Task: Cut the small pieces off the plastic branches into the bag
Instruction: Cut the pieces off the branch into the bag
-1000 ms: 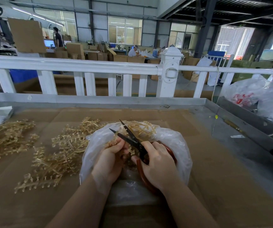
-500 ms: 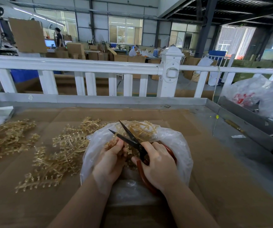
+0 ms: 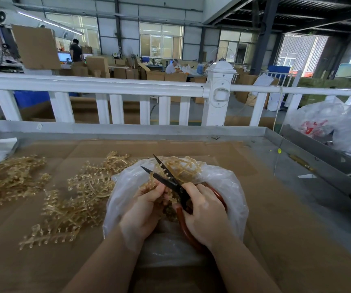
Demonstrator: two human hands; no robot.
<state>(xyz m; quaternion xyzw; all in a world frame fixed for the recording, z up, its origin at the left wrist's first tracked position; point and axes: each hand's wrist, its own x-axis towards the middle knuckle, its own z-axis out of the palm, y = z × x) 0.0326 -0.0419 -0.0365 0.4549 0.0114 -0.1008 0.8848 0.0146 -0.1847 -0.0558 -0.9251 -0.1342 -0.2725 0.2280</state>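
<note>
Over the bag (image 3: 229, 187), our left hand (image 3: 143, 210) pinches a light, springy plastic branch (image 3: 149, 185); our right hand (image 3: 204, 214) grips the scissors (image 3: 168, 178), blades parted. Beyond it, uncut branches (image 3: 64, 199) wait; hold stems, not brittle tips.

Scissors (image 3: 171, 182), centre of frame: blades spread slightly wider than a second ago, tips a little further apart over the bag (image 3: 231, 187). Right hand (image 3: 204, 212): grip on red handles barely shifted. Left hand (image 3: 147, 206): fingers (image 3: 159, 189) raised slightly on the plastic branch (image 3: 183, 166).
</note>
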